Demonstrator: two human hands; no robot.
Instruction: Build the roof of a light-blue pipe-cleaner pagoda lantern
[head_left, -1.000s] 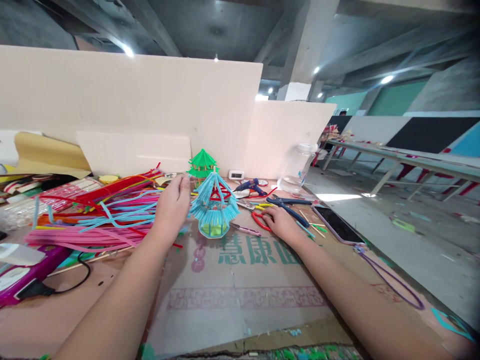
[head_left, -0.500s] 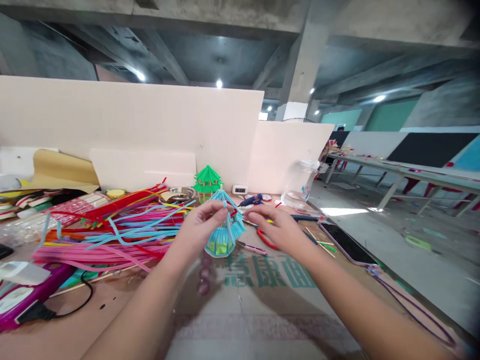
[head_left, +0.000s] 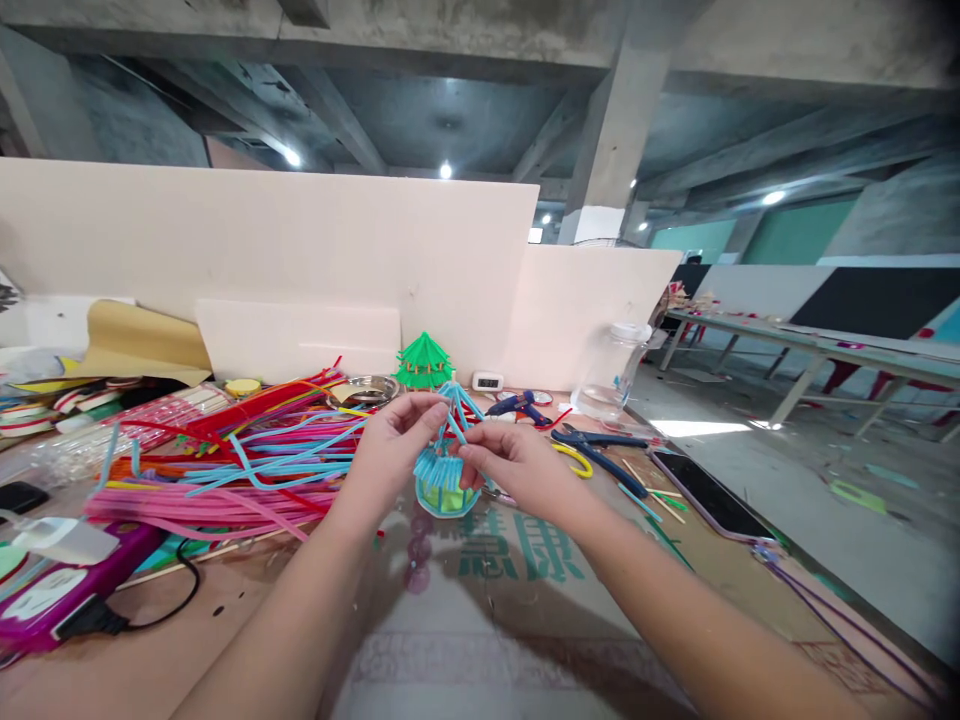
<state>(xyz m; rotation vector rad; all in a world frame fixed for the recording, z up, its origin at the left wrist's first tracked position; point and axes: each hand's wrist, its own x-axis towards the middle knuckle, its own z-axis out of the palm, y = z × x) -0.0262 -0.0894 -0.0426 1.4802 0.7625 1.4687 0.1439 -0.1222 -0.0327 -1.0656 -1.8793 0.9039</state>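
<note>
A short light-blue pipe cleaner (head_left: pixel 455 430) runs between my two hands. My left hand (head_left: pixel 401 445) pinches its upper end between thumb and forefinger. Its lower end is in the closed fingertips of my right hand (head_left: pixel 517 468). Right behind them stands a small light-blue model pavilion (head_left: pixel 444 502) with a pointed top, ribbed skirt and yellow-green base. My fingers hide part of its middle, and I cannot tell whether they touch it. A green model pavilion (head_left: pixel 424 362) is farther back.
Loose pipe cleaners (head_left: pixel 247 480) in several colours cover the left side, near a purple power strip (head_left: pixel 45 600). A glue gun (head_left: pixel 517 405), pliers (head_left: pixel 600 455), yellow-handled scissors (head_left: pixel 576 460), a phone (head_left: pixel 709 495) and a clear jar (head_left: pixel 611 375) lie or stand to the right.
My right hand has come left toward my left hand, and its fingers have closed on the blue pipe cleaner. The red-handled tool is hidden now. The view has shifted slightly.
</note>
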